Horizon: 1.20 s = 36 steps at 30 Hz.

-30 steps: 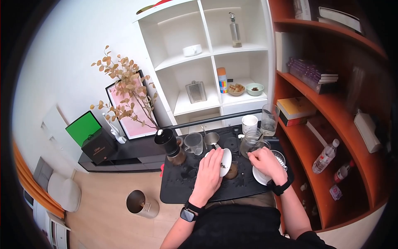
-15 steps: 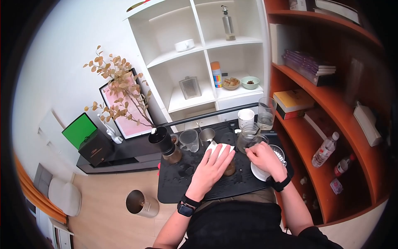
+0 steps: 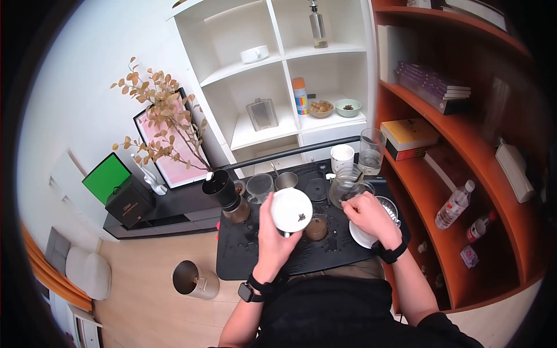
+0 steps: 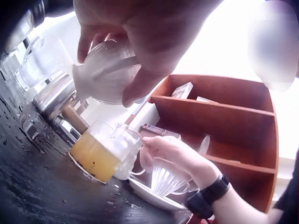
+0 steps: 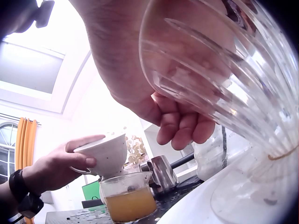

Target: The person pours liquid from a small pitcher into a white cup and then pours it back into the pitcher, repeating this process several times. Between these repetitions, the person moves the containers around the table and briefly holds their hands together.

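Observation:
My left hand (image 3: 275, 238) grips a white handled cup or dripper (image 3: 290, 206) at its left side, its inside facing the head camera with dark bits at the bottom. In the right wrist view the white vessel (image 5: 110, 151) is above a small glass pitcher (image 5: 133, 200) of yellow-brown liquid. With curled fingers, my right hand (image 3: 374, 220) holds a glass jug (image 3: 347, 184) at its near edge; the handle is mostly hidden. By that hand a ribbed clear glass (image 4: 168, 177) stands on a white saucer (image 4: 150, 194).
On the black table (image 3: 278, 264) are a grinder (image 3: 229, 200), a glass cup (image 3: 259, 187), a metal cup (image 3: 286, 181), a white cup (image 3: 342, 156) and a tall glass (image 3: 370, 152). A metal bin (image 3: 203, 284) stands on the floor; shelves (image 3: 325, 55) rise behind.
My left hand has turned the white vessel so its inside faces the head camera, and now grips its left side. The right hand stays at the jug. The head view has shifted slightly.

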### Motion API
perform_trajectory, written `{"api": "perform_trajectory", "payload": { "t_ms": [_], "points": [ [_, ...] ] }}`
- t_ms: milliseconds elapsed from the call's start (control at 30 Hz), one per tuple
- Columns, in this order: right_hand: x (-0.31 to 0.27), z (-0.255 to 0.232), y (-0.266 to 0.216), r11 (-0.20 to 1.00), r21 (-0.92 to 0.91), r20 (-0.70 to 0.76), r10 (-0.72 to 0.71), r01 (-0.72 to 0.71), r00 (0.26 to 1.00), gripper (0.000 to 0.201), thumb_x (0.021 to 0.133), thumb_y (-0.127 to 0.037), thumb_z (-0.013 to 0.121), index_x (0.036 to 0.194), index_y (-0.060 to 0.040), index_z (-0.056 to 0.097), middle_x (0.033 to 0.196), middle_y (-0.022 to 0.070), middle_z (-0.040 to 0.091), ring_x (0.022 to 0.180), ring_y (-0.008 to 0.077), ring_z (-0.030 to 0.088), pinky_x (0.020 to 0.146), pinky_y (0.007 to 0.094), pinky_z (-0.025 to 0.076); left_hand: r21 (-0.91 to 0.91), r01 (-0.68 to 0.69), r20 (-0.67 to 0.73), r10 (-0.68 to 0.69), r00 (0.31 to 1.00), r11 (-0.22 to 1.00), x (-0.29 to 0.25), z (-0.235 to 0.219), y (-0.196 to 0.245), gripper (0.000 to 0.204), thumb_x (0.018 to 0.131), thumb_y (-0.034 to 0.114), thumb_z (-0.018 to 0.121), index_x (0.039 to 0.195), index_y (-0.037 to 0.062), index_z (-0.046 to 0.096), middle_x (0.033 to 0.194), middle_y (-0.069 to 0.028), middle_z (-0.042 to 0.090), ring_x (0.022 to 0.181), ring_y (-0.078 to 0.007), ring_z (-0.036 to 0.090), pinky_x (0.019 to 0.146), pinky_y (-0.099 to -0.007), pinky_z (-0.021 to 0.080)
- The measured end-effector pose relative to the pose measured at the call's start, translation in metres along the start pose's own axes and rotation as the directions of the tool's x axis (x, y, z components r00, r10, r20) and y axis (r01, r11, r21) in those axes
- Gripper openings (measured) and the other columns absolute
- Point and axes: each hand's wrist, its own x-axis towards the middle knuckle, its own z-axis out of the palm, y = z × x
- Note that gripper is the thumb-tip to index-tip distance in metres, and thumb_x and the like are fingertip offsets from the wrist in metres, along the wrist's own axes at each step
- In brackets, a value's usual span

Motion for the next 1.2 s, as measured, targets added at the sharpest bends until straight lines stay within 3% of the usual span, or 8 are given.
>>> {"api": "perform_trajectory", "payload": {
  "t_ms": [133, 267, 600, 667, 800, 1000, 1133, 1200],
  "points": [
    [0.0, -0.001, 0.0, 1.0, 0.002, -0.003, -0.015, 0.015, 1.0, 0.04, 0.109, -0.02, 0.068, 0.083, 0.009, 0.075, 0.077, 0.0316, 0.068, 0.077, 0.0511, 0.071, 0.08, 0.0563, 0.058, -0.082, 0.246, -0.02, -0.248, 0.969, 0.966, -0.01, -0.017, -0.021, 0.118, 0.083, 0.021, 0.104, 0.174, -0.0017, 0.034, 0.161, -0.0284, 0.058, 0.148, -0.0417, 0.064, 0.123, -0.0507, 0.054],
    [0.001, 0.0, -0.001, 1.0, 0.015, 0.0, 0.006, -0.006, 1.0, 0.039, 0.109, -0.02, 0.068, 0.083, 0.0088, 0.075, 0.077, 0.0314, 0.069, 0.076, 0.0506, 0.071, 0.078, 0.0552, 0.058, -0.008, 0.333, 0.024, -0.332, 0.943, 0.943, -0.017, -0.026, -0.028, 0.12, 0.082, 0.022, 0.104, 0.174, -0.0019, 0.033, 0.164, -0.0274, 0.053, 0.153, -0.0434, 0.059, 0.125, -0.0525, 0.052],
    [0.002, 0.001, 0.0, 1.0, -0.004, 0.023, 0.024, -0.024, 0.999, 0.039, 0.109, -0.02, 0.068, 0.083, 0.0094, 0.074, 0.078, 0.0317, 0.068, 0.076, 0.0521, 0.07, 0.076, 0.0562, 0.056, 0.04, 0.291, 0.056, -0.293, 0.955, 0.956, -0.025, -0.006, -0.033, 0.119, 0.082, 0.021, 0.104, 0.173, -0.0064, 0.033, 0.161, -0.0271, 0.047, 0.151, -0.0462, 0.057, 0.125, -0.052, 0.053],
    [0.001, 0.002, 0.004, 1.0, -0.008, 0.02, -0.014, 0.014, 1.0, 0.044, 0.112, -0.02, 0.066, 0.08, 0.0104, 0.068, 0.071, 0.0263, 0.068, 0.067, 0.0452, 0.069, 0.069, 0.0526, 0.053, 0.057, 0.259, 0.053, -0.262, 0.964, 0.964, -0.026, -0.004, -0.035, 0.119, 0.082, 0.021, 0.105, 0.172, -0.0071, 0.033, 0.16, -0.0272, 0.046, 0.15, -0.0467, 0.057, 0.124, -0.0521, 0.053],
    [0.001, 0.003, 0.004, 0.999, -0.016, 0.005, -0.033, 0.033, 0.999, 0.044, 0.112, -0.02, 0.066, 0.081, 0.0106, 0.068, 0.071, 0.0264, 0.068, 0.066, 0.0451, 0.069, 0.069, 0.0527, 0.052, 0.067, 0.242, 0.054, -0.246, 0.968, 0.968, -0.027, -0.001, -0.035, 0.119, 0.083, 0.025, 0.105, 0.173, -0.0059, 0.033, 0.159, -0.0256, 0.045, 0.152, -0.045, 0.054, 0.127, -0.0521, 0.05],
    [0.001, 0.002, 0.003, 1.0, -0.014, 0.001, -0.027, 0.027, 1.0, 0.044, 0.112, -0.02, 0.066, 0.081, 0.0105, 0.067, 0.071, 0.0267, 0.067, 0.067, 0.0454, 0.069, 0.069, 0.0527, 0.052, 0.092, 0.194, 0.021, -0.196, 0.98, 0.977, -0.028, 0.005, -0.032, 0.12, 0.084, 0.026, 0.105, 0.173, -0.0071, 0.032, 0.159, -0.0271, 0.043, 0.152, -0.0466, 0.052, 0.126, -0.0528, 0.05],
    [0.002, 0.001, 0.0, 1.0, -0.018, 0.011, 0.002, -0.002, 1.0, 0.04, 0.109, -0.02, 0.068, 0.083, 0.009, 0.074, 0.078, 0.0317, 0.068, 0.077, 0.0518, 0.07, 0.077, 0.057, 0.056, 0.113, 0.2, 0.041, -0.206, 0.978, 0.973, -0.025, 0.003, -0.022, 0.121, 0.083, 0.024, 0.104, 0.173, -0.0093, 0.031, 0.158, -0.029, 0.044, 0.151, -0.0511, 0.051, 0.125, -0.0544, 0.049],
    [0.002, 0.0, 0.0, 1.0, -0.021, 0.009, 0.001, -0.001, 1.0, 0.04, 0.109, -0.02, 0.069, 0.082, 0.0088, 0.074, 0.078, 0.0316, 0.068, 0.077, 0.0519, 0.07, 0.077, 0.0569, 0.056, 0.292, 0.12, 0.014, -0.13, 0.991, 0.949, -0.022, -0.001, -0.013, 0.122, 0.08, 0.028, 0.106, 0.172, -0.0082, 0.035, 0.162, -0.0301, 0.043, 0.151, -0.051, 0.051, 0.127, -0.0574, 0.046]
  ]
}}
